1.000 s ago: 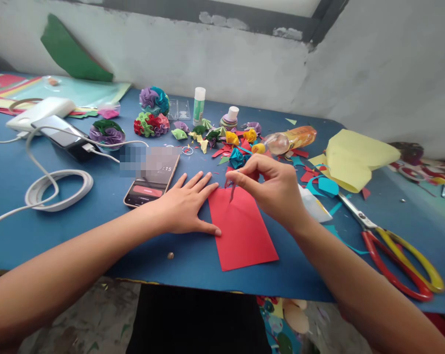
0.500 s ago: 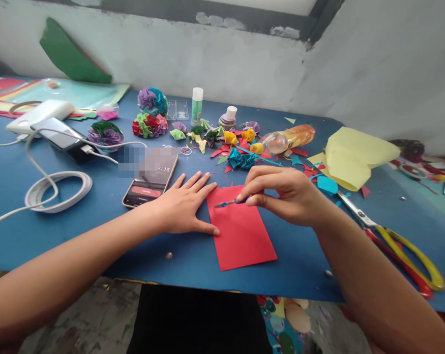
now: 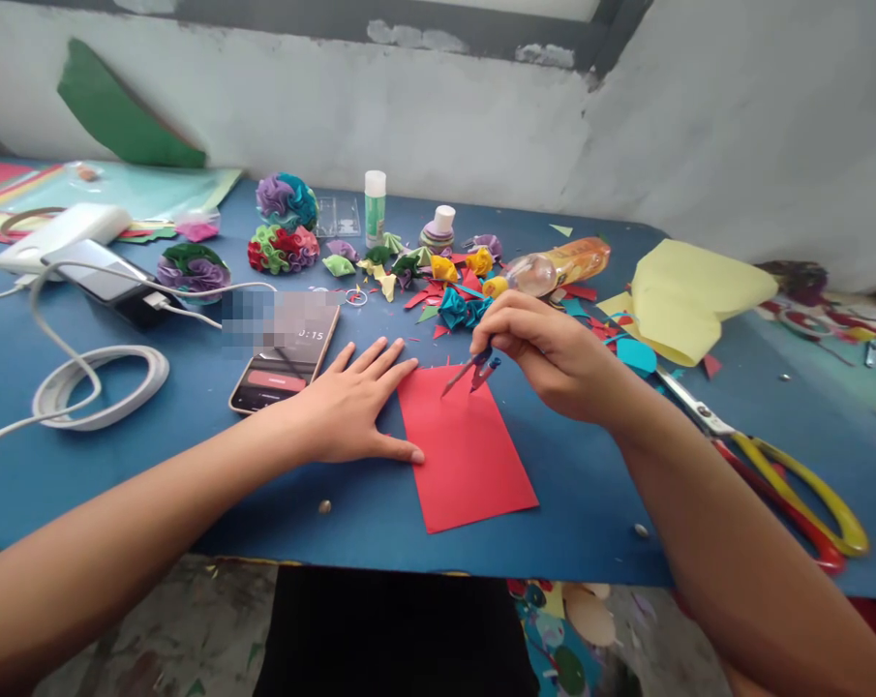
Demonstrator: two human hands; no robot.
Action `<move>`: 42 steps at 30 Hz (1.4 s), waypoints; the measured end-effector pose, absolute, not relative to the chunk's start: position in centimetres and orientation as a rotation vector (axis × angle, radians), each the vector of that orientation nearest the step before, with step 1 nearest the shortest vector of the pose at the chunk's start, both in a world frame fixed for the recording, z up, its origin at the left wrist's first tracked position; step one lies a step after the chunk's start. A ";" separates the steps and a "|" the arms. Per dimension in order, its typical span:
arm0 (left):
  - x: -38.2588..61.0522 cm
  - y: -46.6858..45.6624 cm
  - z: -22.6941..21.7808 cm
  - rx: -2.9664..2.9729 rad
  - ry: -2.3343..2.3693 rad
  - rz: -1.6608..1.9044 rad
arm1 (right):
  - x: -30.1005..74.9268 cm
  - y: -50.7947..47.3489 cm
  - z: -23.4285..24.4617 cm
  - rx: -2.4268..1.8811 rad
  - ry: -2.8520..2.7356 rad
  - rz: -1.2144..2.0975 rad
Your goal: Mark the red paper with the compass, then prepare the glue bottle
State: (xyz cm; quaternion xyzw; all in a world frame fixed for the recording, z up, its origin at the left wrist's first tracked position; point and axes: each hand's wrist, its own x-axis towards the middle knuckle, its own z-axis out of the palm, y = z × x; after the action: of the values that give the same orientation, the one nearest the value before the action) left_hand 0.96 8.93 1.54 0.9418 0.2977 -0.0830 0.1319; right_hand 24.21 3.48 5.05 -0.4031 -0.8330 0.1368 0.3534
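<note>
A red sheet of paper (image 3: 475,457) lies on the blue tabletop in front of me. My left hand (image 3: 356,409) rests flat with its fingers spread, the thumb on the sheet's left edge. Above the upper part of the sheet, my right hand (image 3: 546,350) pinches the top of a small drawing compass (image 3: 483,373). The compass legs point down, slightly apart, with their tips at or just over the paper; whether they touch it I cannot tell.
A phone (image 3: 292,358) lies left of my left hand, near a coiled white cable (image 3: 154,373). Large scissors (image 3: 746,450) lie by my right forearm. Behind are paper flowers (image 3: 285,249), a glue stick (image 3: 375,208), a bottle (image 3: 554,269), red scraps and yellow paper (image 3: 677,305).
The compass has turned from lying nearly level to pointing down, and both its legs now show. My right hand has tilted with it. My left hand stays on the sheet's edge.
</note>
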 end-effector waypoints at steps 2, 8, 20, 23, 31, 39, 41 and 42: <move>0.9 8.9 1.5 2.734 0.865 -0.243 | 24.0 3.4 5.1 -1.023 -2.156 0.374; 1.0 8.9 1.5 2.730 0.867 -0.240 | 23.6 3.5 4.9 -1.012 -2.126 0.393; 0.9 9.0 1.3 2.722 0.868 -0.214 | 23.9 1.6 6.6 -0.990 -2.031 0.520; 0.9 9.0 1.3 2.717 0.873 -0.222 | 24.5 1.2 5.3 -0.970 -1.972 0.527; 0.9 9.0 1.3 2.704 0.869 -0.244 | 24.1 1.2 3.4 -0.920 -1.910 0.635; 0.9 9.0 1.4 2.700 0.865 -0.239 | 23.7 0.7 3.6 -0.904 -1.929 0.633; 1.0 8.9 1.5 2.698 0.870 -0.251 | 23.7 0.5 3.7 -0.897 -1.928 0.628; 1.1 8.9 1.5 2.697 0.872 -0.258 | 23.6 0.5 3.7 -0.892 -1.928 0.627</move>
State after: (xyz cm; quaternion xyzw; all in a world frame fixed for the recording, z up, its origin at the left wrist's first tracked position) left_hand 1.06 8.90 1.53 0.9373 0.3032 -0.0895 0.1470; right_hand 23.62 0.48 3.69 -0.3602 -0.7788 0.2531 0.4469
